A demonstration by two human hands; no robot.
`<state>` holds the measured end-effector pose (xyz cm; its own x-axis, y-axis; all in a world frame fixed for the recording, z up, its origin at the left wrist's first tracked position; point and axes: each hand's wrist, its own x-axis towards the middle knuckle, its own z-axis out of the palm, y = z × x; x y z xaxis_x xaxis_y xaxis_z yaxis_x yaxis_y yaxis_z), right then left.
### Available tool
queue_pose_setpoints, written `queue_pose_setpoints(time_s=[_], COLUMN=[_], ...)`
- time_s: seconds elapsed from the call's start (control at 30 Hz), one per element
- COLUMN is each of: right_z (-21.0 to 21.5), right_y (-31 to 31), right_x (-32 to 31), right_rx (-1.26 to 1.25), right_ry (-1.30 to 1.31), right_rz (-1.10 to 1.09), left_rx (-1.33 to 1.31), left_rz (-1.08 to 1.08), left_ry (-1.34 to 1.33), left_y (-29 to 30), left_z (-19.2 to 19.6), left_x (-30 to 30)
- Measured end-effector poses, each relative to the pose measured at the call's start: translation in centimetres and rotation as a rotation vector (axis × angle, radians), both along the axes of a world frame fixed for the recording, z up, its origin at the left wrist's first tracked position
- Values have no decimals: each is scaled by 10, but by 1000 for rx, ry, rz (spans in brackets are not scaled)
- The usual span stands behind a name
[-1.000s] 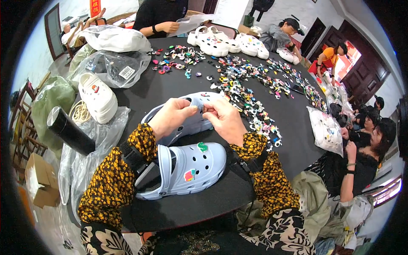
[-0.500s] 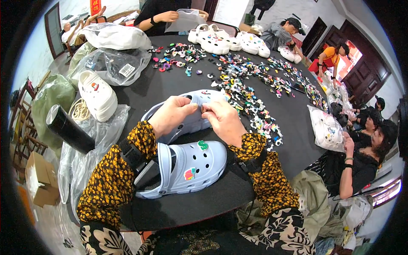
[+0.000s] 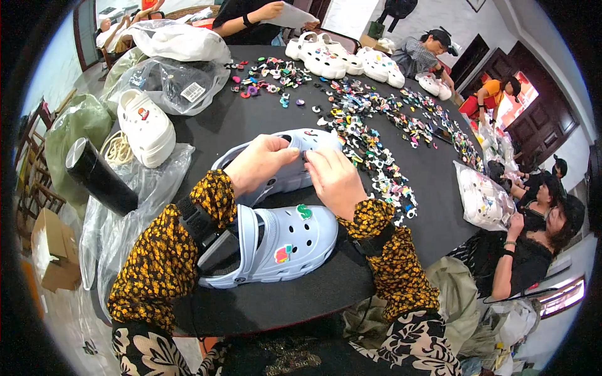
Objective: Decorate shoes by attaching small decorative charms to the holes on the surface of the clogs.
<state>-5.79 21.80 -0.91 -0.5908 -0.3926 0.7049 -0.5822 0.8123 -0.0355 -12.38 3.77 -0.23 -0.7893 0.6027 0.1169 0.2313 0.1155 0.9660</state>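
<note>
Two light-blue clogs lie on the dark table in front of me. Over the farther clog [image 3: 285, 180] both hands meet. My left hand [image 3: 266, 163] is closed on its upper, the thumb pointing right. Close beside that thumb, my right hand [image 3: 335, 175] pinches something small and dark, mostly covered by the fingertips. The nearer clog [image 3: 295, 238] sits between my forearms, toe to the right. It carries a green charm [image 3: 304, 212] and a red-and-pink charm [image 3: 282, 254] among its holes.
Loose shoe charms [image 3: 370, 150] spread across the table's far and right parts. White clogs [image 3: 326, 56] stand at the back, another white clog [image 3: 146, 128] at left. A black cylinder [image 3: 100, 175] and clear plastic bags [image 3: 169, 84] are also left. Co-workers sit around the table.
My right fingers have straightened and turned downward toward the farther clog. My left hand stays on it. Across the table, a person's hand has shifted with a clear bag.
</note>
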Motion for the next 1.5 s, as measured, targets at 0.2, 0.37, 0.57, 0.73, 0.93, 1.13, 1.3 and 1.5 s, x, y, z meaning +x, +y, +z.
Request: queue_pose_setpoints(time_s=[0.2, 0.37, 0.57, 0.73, 0.93, 1.13, 1.3, 1.5], right_z=[1, 4, 10, 12, 13, 7, 4, -5], right_y=[0, 6, 7, 2, -5, 0, 7, 18], right_x=[0, 6, 11, 12, 8, 0, 0, -4], right_rx=[230, 292, 433, 588, 641, 552, 419, -490], right_ry=[96, 41, 38, 18, -66, -72, -69, -400], right_rz=[-40, -8, -35, -101, -95, -89, -80, 209], left_rx=[-18, 81, 64, -30, -1, -59, -22, 96], left_rz=[11, 83, 82, 116, 104, 94, 43, -35], left_ry=[-75, -111, -148, -114, -130, -27, -40, -186], left_y=[0, 3, 4, 1, -1, 3, -3, -1], left_z=[1, -6, -11, 7, -6, -2, -18, -12], left_x=[-1, 1, -3, 9, 3, 1, -11, -9])
